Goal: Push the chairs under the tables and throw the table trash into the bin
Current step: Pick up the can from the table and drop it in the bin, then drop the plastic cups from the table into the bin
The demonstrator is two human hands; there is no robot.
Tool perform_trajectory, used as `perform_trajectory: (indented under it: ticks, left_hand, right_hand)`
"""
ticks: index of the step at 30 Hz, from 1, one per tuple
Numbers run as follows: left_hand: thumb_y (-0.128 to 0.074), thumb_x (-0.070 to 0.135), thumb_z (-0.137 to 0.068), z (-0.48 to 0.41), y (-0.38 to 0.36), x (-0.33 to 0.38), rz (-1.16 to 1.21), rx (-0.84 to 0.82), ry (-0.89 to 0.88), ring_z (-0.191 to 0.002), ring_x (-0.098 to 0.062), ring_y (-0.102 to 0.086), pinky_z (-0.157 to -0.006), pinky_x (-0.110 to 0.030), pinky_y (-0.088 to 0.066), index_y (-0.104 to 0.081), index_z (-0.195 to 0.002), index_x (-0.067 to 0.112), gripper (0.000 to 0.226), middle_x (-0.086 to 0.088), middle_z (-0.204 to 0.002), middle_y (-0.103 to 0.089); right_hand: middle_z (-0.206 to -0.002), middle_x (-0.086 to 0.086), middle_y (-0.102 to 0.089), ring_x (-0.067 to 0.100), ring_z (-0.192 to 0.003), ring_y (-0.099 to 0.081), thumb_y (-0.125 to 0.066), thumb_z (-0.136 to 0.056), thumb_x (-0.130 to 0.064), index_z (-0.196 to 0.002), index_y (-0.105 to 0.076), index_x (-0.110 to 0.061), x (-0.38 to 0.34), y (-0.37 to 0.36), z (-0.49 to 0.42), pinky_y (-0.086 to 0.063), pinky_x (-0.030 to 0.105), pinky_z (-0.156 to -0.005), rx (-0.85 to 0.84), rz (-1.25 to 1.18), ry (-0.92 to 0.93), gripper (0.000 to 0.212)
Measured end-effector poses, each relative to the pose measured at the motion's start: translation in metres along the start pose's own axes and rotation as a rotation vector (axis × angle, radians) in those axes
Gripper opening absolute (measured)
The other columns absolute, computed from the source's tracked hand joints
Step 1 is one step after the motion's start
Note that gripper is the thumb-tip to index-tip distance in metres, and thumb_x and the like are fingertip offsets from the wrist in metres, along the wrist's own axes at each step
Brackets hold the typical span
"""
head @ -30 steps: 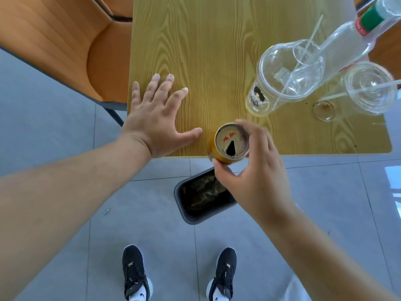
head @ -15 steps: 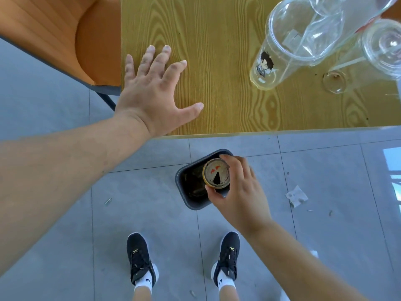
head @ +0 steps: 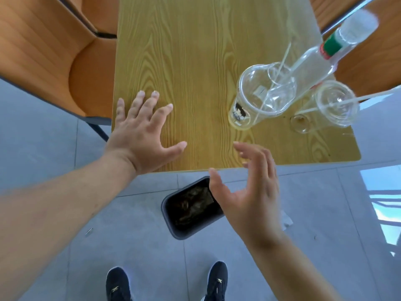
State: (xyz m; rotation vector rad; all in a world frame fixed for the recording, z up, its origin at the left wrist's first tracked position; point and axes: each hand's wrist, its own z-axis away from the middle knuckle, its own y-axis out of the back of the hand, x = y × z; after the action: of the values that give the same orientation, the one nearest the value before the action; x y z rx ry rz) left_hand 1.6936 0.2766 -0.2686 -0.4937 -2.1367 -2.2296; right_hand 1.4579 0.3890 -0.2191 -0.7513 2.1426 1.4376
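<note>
While the left hand (head: 143, 135) lies flat with fingers spread on the near left corner of the table (head: 195, 51), the right hand (head: 249, 187) hangs open and empty above the near edge, partly over the bin (head: 173, 224) on the floor. Two clear cups (head: 260, 94) and a plastic bottle (head: 321, 55) stand at the right of the table. An orange chair (head: 54, 51) is on the left.
</note>
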Motion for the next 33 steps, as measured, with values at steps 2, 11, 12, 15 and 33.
perform_trajectory:
  ticks: [2,11,12,15,33]
  left_hand:
    - [-0.035,0.091,-0.082,0.001,-0.001,-0.001,-0.006,0.003,-0.005,-0.161,-0.026,0.002,-0.126,-0.064,0.003,-0.027,-0.158,0.034,0.096,-0.005,-0.175,-0.01]
    - [-0.033,0.092,-0.082,0.004,0.001,-0.002,-0.011,-0.01,0.006,-0.161,-0.026,0.003,-0.126,-0.063,0.002,-0.026,-0.158,0.035,0.095,-0.004,-0.175,-0.01]
    - [-0.034,0.091,-0.082,0.003,0.001,-0.001,-0.008,-0.014,0.009,-0.161,-0.026,0.003,-0.126,-0.063,0.003,-0.026,-0.158,0.035,0.095,-0.004,-0.175,-0.009]
    - [-0.035,0.09,-0.082,0.004,0.001,0.001,-0.006,-0.022,0.01,-0.161,-0.025,0.004,-0.126,-0.064,0.002,-0.026,-0.158,0.035,0.095,-0.004,-0.175,-0.009]
    - [-0.039,0.088,-0.083,0.002,-0.003,-0.001,0.013,0.009,0.011,-0.161,-0.028,-0.003,-0.125,-0.063,0.005,-0.03,-0.155,0.033,0.091,-0.007,-0.174,-0.015]
  right_hand:
    - [-0.126,0.006,-0.059,0.026,-0.117,-0.058,-0.08,-0.089,-0.03,-0.131,-0.055,-0.003,-0.006,0.013,-0.032,-0.052,0.051,-0.095,0.154,0.005,0.063,0.057]
    - [-0.16,0.012,-0.038,0.029,-0.15,-0.034,-0.085,-0.081,-0.051,-0.16,-0.028,-0.006,0.004,0.018,-0.108,-0.036,0.053,-0.119,0.067,0.045,-0.141,0.107]
    - [-0.16,0.01,-0.038,0.022,-0.149,-0.035,-0.085,-0.082,-0.05,-0.16,-0.029,-0.009,0.006,0.016,-0.11,-0.038,0.049,-0.119,0.049,0.025,-0.153,0.105]
    - [-0.147,-0.004,-0.041,-0.002,-0.126,-0.04,-0.086,-0.079,-0.046,-0.155,-0.038,-0.018,0.01,0.013,-0.106,-0.049,0.038,-0.106,0.076,0.0,-0.138,0.094]
    - [-0.152,0.005,-0.043,0.016,-0.14,-0.047,-0.084,-0.081,-0.055,-0.149,-0.041,-0.025,-0.013,0.013,0.073,-0.049,0.023,-0.102,-0.264,-0.05,0.039,0.085]
